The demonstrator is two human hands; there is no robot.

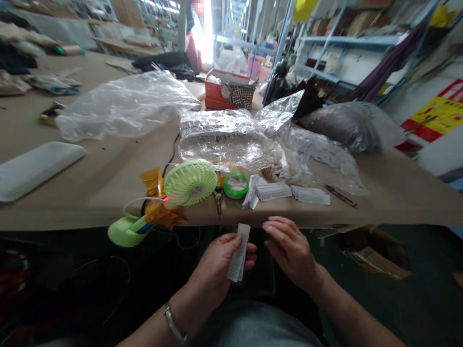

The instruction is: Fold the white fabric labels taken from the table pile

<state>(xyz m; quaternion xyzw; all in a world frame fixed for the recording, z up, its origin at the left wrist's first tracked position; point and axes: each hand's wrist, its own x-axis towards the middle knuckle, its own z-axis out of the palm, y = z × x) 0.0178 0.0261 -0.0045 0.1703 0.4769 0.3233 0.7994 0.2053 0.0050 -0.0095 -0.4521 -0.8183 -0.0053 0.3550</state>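
Between thumb and fingers, my left hand (pixel 220 255) grips a few narrow white printed labels (pixel 238 260), held upright in front of the table edge. My right hand (pixel 291 250) hovers a little to the right, apart from the labels, its fingers bent with a gap between them and the thumb, and nothing shows in it. Beyond my hands, stacks of similar printed labels (pixel 274 191) lie near the table's front edge. Another small label stack (pixel 311 195) lies to their right. Beside them stands a round green tub (pixel 236 185) with whitish contents.
A green fan (pixel 191 183) with orange tape overhangs the front edge at left. A screwdriver-like tool (pixel 218 201) and a purple-handled cutter (pixel 342 196) lie near the edge. Clear plastic bags (pixel 231 137) cover the middle, with a red box (pixel 220 90) behind. A person (pixel 195 46) is far back.
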